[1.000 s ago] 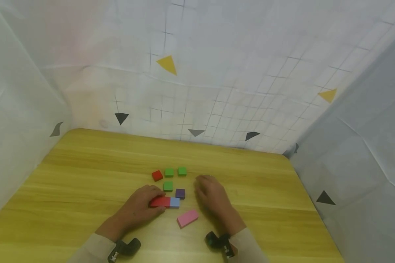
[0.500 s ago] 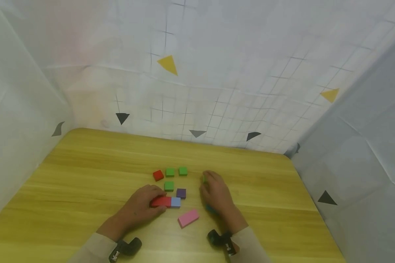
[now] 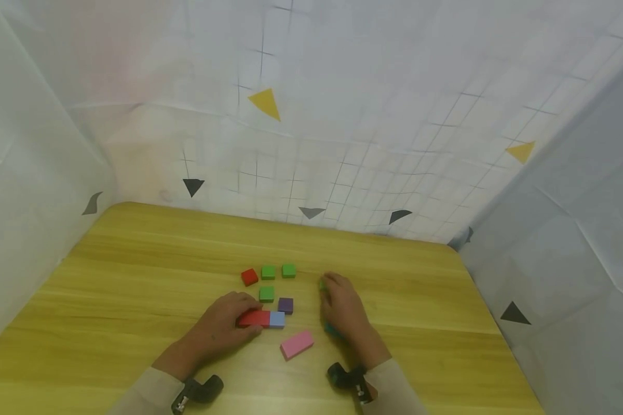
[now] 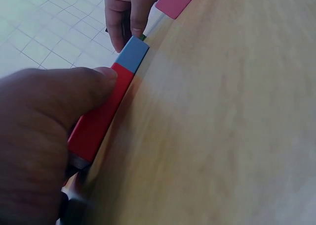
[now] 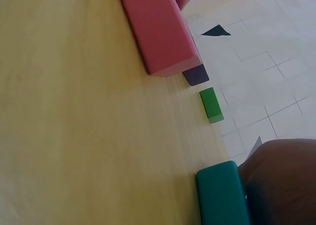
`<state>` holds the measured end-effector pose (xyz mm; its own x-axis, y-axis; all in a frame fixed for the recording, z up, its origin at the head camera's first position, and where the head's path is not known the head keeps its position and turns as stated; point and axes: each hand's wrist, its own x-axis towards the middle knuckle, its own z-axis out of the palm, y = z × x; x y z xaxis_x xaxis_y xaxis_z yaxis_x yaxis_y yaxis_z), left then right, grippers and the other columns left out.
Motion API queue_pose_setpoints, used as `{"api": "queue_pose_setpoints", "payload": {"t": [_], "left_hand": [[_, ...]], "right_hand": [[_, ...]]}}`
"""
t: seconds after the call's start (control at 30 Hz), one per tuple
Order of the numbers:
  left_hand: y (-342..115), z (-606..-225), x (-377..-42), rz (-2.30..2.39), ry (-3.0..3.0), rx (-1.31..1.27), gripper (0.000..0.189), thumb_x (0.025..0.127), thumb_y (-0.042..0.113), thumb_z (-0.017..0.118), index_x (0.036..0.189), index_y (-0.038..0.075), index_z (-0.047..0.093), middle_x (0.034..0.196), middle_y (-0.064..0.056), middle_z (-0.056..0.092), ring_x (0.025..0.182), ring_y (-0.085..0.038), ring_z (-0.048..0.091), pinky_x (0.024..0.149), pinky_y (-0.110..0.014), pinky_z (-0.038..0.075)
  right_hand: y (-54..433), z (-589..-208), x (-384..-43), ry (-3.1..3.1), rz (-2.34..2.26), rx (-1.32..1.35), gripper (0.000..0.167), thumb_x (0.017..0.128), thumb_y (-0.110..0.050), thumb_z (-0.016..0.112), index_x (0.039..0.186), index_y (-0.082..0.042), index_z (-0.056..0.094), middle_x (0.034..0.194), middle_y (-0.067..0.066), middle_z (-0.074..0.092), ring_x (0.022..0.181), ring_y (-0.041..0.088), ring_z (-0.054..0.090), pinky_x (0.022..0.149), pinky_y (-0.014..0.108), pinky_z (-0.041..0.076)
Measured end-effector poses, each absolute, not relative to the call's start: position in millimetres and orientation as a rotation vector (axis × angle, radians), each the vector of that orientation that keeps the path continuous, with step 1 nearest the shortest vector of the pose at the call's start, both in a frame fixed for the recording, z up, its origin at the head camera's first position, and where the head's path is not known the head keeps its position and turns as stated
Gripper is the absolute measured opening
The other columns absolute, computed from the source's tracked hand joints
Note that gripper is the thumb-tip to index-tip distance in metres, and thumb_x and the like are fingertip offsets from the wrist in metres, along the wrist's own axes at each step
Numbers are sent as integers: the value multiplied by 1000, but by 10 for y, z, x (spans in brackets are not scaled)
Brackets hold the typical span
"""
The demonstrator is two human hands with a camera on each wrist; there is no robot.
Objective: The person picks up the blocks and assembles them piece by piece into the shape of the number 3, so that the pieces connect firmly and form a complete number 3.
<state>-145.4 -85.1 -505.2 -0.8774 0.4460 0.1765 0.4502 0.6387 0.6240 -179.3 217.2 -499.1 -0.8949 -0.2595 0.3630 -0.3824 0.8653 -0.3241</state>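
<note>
In the head view, my left hand [image 3: 225, 323] grips a long red block [image 3: 254, 318], thumb on the near side and fingers on the far side. A light blue block [image 3: 277, 319] sits end to end with it; the left wrist view shows my thumb on the red block [image 4: 98, 116]. My right hand [image 3: 345, 305] curls its fingertips at a green block [image 3: 322, 283], mostly hidden, and appears to pinch it. Partly under that hand's palm side lies a teal block [image 3: 333, 330], larger in the right wrist view, where the teal block [image 5: 222, 195] stands beside the hand.
Between the hands are a pink block [image 3: 297, 344] and a purple cube [image 3: 286, 305]. Farther back stand a red cube [image 3: 249, 276] and several green ones, such as the green cube [image 3: 267, 294]. White sheets [image 3: 342, 115] enclose the wooden table [image 3: 161, 259].
My right hand has shifted a little to the right, and the green block at its fingertips and the teal block beneath it have come into view. My left hand keeps its grip on the red block.
</note>
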Motion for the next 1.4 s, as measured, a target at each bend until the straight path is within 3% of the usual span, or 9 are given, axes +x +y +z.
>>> {"api": "queue_pose_setpoints", "payload": {"t": [0.4, 0.8, 1.4], "left_hand": [[-847, -5029, -1443, -1095, -2830, -784, 41, 87, 40, 76, 124, 25, 68, 119, 17, 64, 109, -1, 54, 94, -34, 50], [-858, -5034, -1437, -1105, -2823, -795, 40, 86, 39, 76, 123, 24, 69, 118, 16, 64, 107, -1, 54, 93, -33, 50], [-841, -5022, -1411, -1074, -2835, -779, 41, 86, 41, 76, 123, 25, 69, 118, 17, 64, 107, 0, 54, 92, -32, 50]], "right_hand": [[2190, -5023, -1787, -2680, 575, 525, 23, 87, -7, 70, 110, -5, 73, 115, 11, 67, 109, 29, 62, 94, 43, 52], [2144, -4972, -1724, -2728, 611, 566, 27, 88, -12, 71, 114, -10, 73, 111, 9, 67, 100, 26, 64, 86, 41, 55], [2081, -4967, -1538, -2742, 622, 570, 24, 90, -18, 71, 112, -9, 71, 116, 5, 66, 107, 23, 65, 93, 39, 53]]}}
